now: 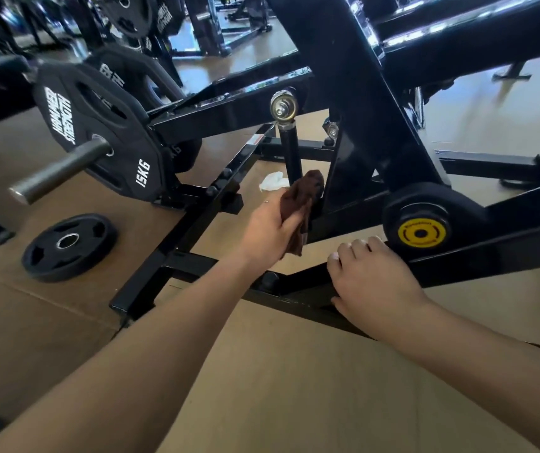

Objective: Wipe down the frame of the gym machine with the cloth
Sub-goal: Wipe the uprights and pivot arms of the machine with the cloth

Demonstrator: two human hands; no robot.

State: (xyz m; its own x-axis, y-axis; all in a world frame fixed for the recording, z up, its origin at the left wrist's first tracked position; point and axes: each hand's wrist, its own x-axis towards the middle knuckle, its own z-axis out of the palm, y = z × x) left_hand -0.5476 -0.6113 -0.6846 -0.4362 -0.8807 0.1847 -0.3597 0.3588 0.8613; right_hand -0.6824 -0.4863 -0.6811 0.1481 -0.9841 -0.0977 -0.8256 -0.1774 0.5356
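loose weight plate (69,246) flat on floor | white crumpled paper (273,181) on floor

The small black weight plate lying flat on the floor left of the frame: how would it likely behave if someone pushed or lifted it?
The small black weight plate lies flat on the tan floor, so a push would probably slide it, not roll it. It looks rigid and probably heavy for its size. Its cut-out grip holes should make lifting easier; on edge, its round shape could roll.
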